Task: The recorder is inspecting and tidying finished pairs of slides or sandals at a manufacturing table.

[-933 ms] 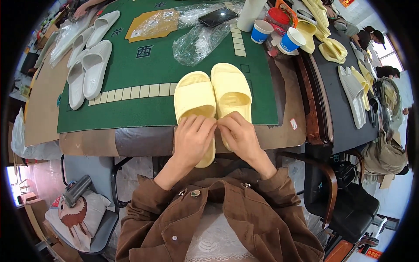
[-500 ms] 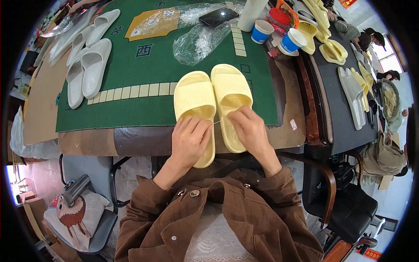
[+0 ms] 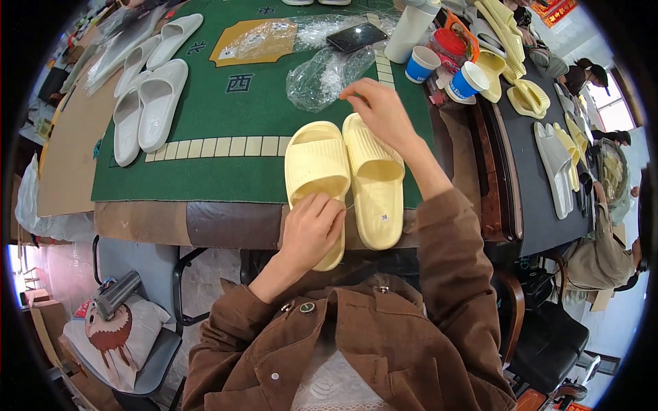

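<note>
Two pale yellow slide slippers lie side by side at the table's front edge, toes pointing away. My left hand (image 3: pixel 312 229) is closed at the strap opening of the left slipper (image 3: pixel 317 156), its fingertips partly hidden. A thin, pale strand shows just right of that hand; what it joins is too fine to make out. My right arm stretches over the right slipper (image 3: pixel 379 198), which has a small white sticker on its footbed. Beyond the slippers, my right hand (image 3: pixel 380 113) is open, its fingertips by a clear plastic bag (image 3: pixel 312 85) of small white bits.
A green mat (image 3: pixel 226 181) covers the table. White slippers (image 3: pixel 163 103) lie at left. A phone (image 3: pixel 356 38), a white bottle (image 3: pixel 410 34) and paper cups (image 3: pixel 421 65) stand beyond. More slippers (image 3: pixel 554 168) lie on the right-hand table, with people past it. A chair (image 3: pixel 147 349) holds a bag.
My right hand has left the slippers and moved up and away to the plastic bag. The left hand stays at the left slipper. The view has shifted slightly.
</note>
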Tool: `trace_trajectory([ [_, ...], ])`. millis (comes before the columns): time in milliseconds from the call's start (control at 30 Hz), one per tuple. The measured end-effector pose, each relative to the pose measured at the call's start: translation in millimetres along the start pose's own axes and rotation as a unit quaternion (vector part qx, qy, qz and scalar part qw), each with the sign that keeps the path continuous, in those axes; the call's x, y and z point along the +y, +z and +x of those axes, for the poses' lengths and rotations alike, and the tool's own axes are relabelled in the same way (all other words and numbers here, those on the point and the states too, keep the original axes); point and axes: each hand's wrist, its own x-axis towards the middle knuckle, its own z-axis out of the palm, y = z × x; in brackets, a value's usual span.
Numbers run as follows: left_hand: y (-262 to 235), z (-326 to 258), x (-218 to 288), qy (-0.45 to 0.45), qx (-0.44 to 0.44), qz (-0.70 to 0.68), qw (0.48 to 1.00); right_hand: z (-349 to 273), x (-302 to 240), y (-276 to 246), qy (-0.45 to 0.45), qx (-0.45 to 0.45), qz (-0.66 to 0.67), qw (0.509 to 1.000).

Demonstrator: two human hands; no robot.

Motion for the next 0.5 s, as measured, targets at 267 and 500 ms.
trace_trajectory([
  [267,-3.5,-1.3,0.0,-0.008,-0.017,0.002,1.000,40.4,23.4,56.2,-0.003,-0.024,-0.213,0.977],
  [500,-1.1,-3.2,-3.0,-0.011,-0.027,0.014,0.999,41.0,34.0,59.5,-0.081,-0.032,-0.227,0.970],
])
